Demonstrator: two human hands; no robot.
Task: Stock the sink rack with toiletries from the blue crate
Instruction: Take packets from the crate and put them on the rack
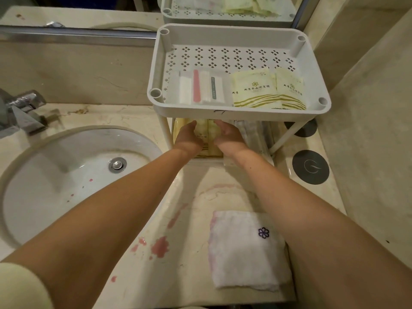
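**My two hands reach into the bottom shelf of the rack**

The white sink rack (156, 63) stands on the counter (189, 197) in the upper middle of the frame; my left hand (189, 137) and my right hand (229, 136) are side by side under its top shelf; between them lies a pile of yellow packets (209, 139) on the bottom shelf, and both hands touch it; my fingertips are hidden under the top shelf, so I cannot tell if either hand is holding the pile or just resting on it. To the right of the pile, on the same shelf, are clear wrapped packs (254, 132). The top shelf holds more yellow sachets (252, 90) on its right side and a clear pack with a pink stick (200, 88) on its left. The sink (44, 175) and tap (22, 112) are at the left; a folded white towel (243, 248) lies at the lower right; a round black disc (310, 167) sits right of the rack.
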